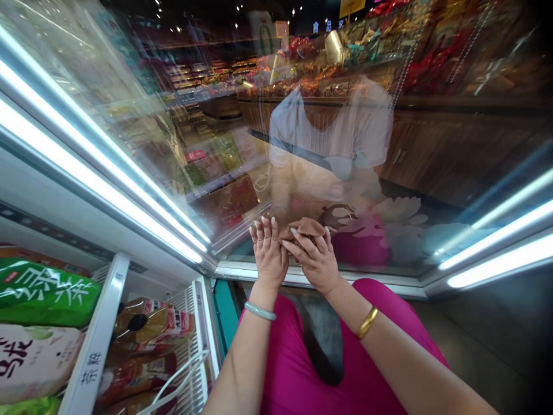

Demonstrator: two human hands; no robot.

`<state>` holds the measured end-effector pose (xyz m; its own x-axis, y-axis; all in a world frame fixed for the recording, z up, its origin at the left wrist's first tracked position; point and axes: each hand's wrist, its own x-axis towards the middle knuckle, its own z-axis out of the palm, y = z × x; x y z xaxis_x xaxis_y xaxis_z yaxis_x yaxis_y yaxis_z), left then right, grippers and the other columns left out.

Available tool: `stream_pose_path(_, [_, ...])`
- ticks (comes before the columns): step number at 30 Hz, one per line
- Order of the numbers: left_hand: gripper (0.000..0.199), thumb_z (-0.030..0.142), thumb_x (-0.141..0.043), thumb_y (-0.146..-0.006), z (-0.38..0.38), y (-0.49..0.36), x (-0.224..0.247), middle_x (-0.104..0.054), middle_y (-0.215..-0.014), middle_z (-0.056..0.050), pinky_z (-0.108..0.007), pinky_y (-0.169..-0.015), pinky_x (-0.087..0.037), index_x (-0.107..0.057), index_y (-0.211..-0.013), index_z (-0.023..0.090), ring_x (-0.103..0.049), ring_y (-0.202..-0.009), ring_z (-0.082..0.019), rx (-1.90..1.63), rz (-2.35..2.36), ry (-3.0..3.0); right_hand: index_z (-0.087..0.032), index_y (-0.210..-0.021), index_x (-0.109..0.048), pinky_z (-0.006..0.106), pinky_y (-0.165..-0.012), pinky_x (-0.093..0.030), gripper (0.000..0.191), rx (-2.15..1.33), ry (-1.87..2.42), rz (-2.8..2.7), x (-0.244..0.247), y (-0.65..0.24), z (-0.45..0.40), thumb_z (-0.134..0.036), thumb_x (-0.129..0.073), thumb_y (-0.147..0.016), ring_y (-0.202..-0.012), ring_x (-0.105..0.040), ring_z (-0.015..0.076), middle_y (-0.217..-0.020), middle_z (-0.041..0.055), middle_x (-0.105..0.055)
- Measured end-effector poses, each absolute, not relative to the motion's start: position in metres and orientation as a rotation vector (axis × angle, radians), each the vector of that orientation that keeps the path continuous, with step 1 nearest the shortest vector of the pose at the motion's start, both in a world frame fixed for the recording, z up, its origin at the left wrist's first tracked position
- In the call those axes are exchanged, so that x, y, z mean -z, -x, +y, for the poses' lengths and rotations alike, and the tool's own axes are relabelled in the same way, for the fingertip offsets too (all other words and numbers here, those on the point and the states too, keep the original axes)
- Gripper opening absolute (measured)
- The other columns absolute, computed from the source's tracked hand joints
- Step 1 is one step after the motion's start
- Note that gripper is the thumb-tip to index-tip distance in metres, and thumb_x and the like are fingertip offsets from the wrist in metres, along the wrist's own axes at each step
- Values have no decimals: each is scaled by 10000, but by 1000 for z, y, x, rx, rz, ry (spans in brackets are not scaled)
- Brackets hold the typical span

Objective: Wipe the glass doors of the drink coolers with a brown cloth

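Note:
My left hand (pixel 270 253) lies flat low on the glass door (pixel 207 190), fingers stretched and apart, right beside the cloth's edge. A brown cloth (pixel 307 226) is bunched against the glass under the fingers of my right hand (pixel 318 262), which grips it from the near side. Parts of the cloth are hidden by those fingers. The glass mirrors a person in a white top and a white flower pattern (pixel 401 216) marks its lower right.
At the left, the cooler's shelves hold a green packet (pixel 47 291), a white packet (pixel 38 360) and several bottles (pixel 149 317). A white cable (pixel 173 383) hangs by the wire rack (pixel 203 340). Bright light strips (pixel 108 173) line the left side. My knees (pixel 389 340) are bent below.

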<state>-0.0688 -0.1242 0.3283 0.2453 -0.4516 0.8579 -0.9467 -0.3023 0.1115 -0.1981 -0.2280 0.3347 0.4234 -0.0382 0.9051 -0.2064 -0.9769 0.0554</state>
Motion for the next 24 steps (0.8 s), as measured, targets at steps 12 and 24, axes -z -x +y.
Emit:
stream_pose_path(12, [706,282,-434,-1041,-109,48,-317,-101,-1710,-149,-562,-1326,-104,-102,-1655,175,-21,-1604,-271,-916,-1277,-1876,-404,-1360,-622,515,-1321,-177,484,-1650,-2528,-221,-355,166,-209,-218,-641,-914,-1471,-367,213,-1443,-26,-623])
stream_pose_path(24, [697,217,-444,-1019,-98,35,-311,-231,-1686,-170,-576,-1324,-108,-155,-1651,168,-72,-1599,-263,-969,-1332,-1848,-356,-1354,-640,515,-1333,-119,408,-1717,-2472,-205,-379,151,-203,-255,-581,-963,-1525,-290,238,-1423,-16,-633])
